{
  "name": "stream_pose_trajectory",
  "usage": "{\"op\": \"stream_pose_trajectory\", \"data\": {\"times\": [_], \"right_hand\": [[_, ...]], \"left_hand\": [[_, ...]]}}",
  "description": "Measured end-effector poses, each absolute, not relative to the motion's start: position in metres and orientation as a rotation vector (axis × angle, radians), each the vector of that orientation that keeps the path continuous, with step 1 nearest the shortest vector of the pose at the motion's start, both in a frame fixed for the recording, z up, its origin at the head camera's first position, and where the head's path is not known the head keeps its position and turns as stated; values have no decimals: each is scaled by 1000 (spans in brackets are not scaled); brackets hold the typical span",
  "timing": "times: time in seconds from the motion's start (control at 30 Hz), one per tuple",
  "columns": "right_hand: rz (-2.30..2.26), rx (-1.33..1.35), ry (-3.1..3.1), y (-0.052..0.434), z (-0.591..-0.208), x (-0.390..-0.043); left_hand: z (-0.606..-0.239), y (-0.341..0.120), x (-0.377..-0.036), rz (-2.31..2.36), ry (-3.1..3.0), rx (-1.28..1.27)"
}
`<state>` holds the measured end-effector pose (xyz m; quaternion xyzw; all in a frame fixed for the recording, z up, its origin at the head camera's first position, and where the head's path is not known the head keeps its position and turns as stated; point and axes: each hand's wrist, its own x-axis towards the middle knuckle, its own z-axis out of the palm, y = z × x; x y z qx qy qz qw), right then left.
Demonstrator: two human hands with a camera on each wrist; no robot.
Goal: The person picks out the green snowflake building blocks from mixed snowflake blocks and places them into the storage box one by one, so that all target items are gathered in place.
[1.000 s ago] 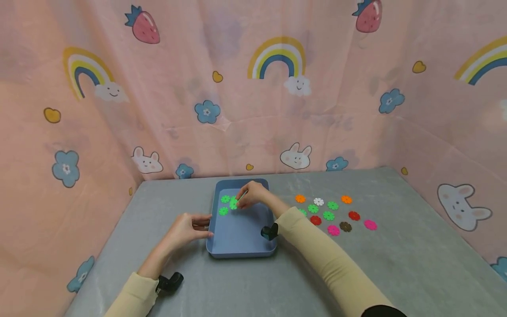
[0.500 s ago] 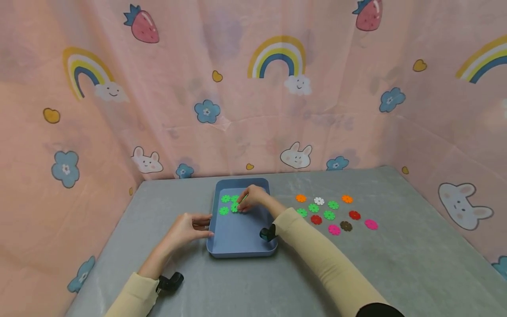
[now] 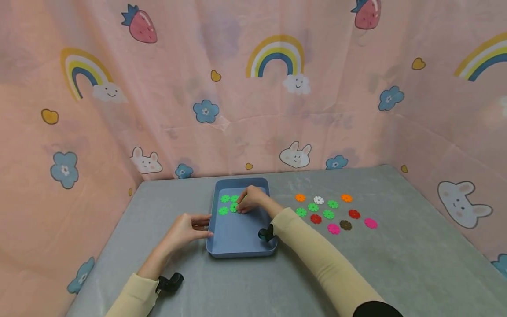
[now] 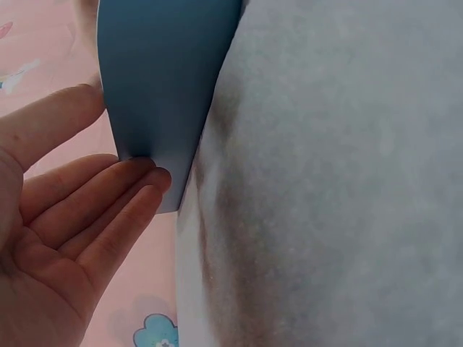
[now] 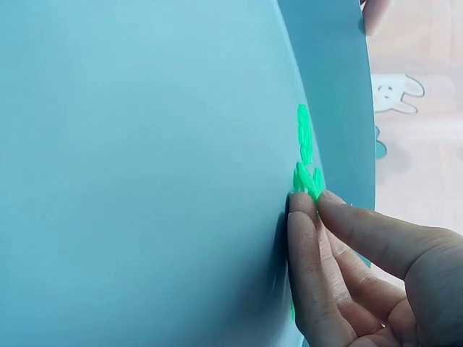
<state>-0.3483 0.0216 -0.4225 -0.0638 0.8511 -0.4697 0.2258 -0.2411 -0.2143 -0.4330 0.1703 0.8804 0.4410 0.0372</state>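
Fingers of the right hand (image 3: 252,200) cover part of the green flower-shaped pieces (image 3: 224,199) lying in the far end of the blue tray (image 3: 241,246), so the head view does not show whether a piece sits under the fingertips. In the right wrist view the tray fills nearly the whole frame and the green pieces (image 5: 305,148) appear edge-on, hard to count, with the fingertips (image 5: 304,210) lying nearly straight and pressed flat to the tray floor right at the nearest piece; I cannot tell whether the hand pinches it or only touches it. The left wrist view shows only a corner of the tray wall (image 4: 159,87) and grey table cover (image 4: 333,181). The left hand (image 3: 186,229) is relaxed and open, its straight fingertips (image 4: 137,181) touching the outside of the tray's left wall. The tray sits on the grey table (image 3: 396,264) in front of the person. A loose group of flower pieces in orange, white, green, red, pink and brown (image 3: 332,213) lies on the table to the right of the tray, well apart from both hands.
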Motion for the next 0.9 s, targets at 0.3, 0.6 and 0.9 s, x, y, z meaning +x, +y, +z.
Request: {"op": "stream_pose_trajectory", "data": {"times": [0.3,0.6,0.9], "right_hand": [[-1263,-173,2372,20,-421,-348],[-1210,-197,2404,21,-420,-346],[-1179,-207,2438,20,-418,-343]], "left_hand": [[-433,-216,-242,1338,2721,518],[-433,-216,-242,1336,2719,515],[-433,-215,-240,1329,2721,510]]}}
